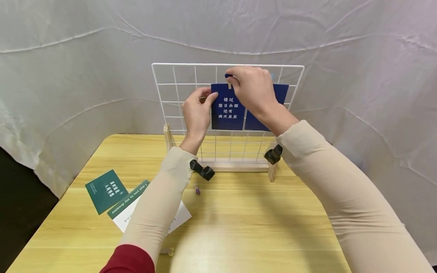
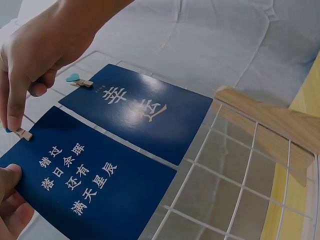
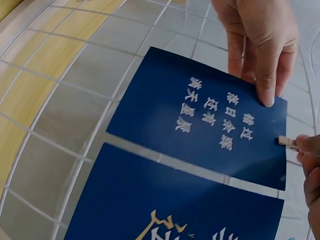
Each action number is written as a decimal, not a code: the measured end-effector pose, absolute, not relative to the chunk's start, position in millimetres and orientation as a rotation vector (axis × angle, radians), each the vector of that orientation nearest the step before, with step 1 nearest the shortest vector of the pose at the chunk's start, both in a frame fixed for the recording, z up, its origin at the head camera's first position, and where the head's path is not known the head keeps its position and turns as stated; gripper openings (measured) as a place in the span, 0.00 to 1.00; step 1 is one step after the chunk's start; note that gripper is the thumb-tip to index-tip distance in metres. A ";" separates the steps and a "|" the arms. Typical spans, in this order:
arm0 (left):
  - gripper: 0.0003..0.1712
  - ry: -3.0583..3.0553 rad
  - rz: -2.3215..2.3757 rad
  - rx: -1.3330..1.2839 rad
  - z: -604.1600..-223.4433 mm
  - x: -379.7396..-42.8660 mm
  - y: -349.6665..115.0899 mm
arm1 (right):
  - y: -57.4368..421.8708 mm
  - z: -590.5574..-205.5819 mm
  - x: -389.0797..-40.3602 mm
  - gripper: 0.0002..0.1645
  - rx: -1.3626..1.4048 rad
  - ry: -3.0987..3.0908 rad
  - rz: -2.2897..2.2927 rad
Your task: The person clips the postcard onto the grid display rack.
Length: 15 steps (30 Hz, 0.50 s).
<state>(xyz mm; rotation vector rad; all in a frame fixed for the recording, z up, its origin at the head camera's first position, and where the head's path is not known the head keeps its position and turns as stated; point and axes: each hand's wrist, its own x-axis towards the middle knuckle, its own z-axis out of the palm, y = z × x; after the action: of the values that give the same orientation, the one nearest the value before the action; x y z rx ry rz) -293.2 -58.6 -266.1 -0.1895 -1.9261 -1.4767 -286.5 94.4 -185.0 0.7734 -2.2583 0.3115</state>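
A dark blue card [image 1: 228,113] with white characters lies against the white wire grid [image 1: 174,94]. My left hand [image 1: 198,112] pinches its left edge between thumb and fingers. At the card's top edge, my right hand [image 1: 254,89] pinches a small wooden clothespin [image 2: 23,134] whose jaws sit over the card's edge. A second blue card [image 2: 145,107] hangs beside it on the right in the head view, partly covered by my right hand and wrist. Another clothespin [image 2: 82,81] with a light blue heart holds that card's top edge.
The grid stands in a wooden base [image 1: 235,167] on the wooden table [image 1: 256,220]. A green card [image 1: 106,191] and white-and-green cards [image 1: 128,204] lie at the left, partly under my left forearm. A small purple clip [image 1: 197,189] and a yellowish one [image 1: 168,251] lie nearby.
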 end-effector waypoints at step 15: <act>0.15 -2.023 -1.370 -0.250 -258.3 -284.2 -76.1 | 109.2 -194.4 -289.5 0.10 1.087 -1.848 0.357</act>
<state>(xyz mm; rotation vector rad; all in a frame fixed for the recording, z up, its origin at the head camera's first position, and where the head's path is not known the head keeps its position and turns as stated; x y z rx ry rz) -284.2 -76.1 -258.3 -0.2498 -2.0227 -1.3703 -289.5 109.2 -194.4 1.0874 -1.8482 0.3568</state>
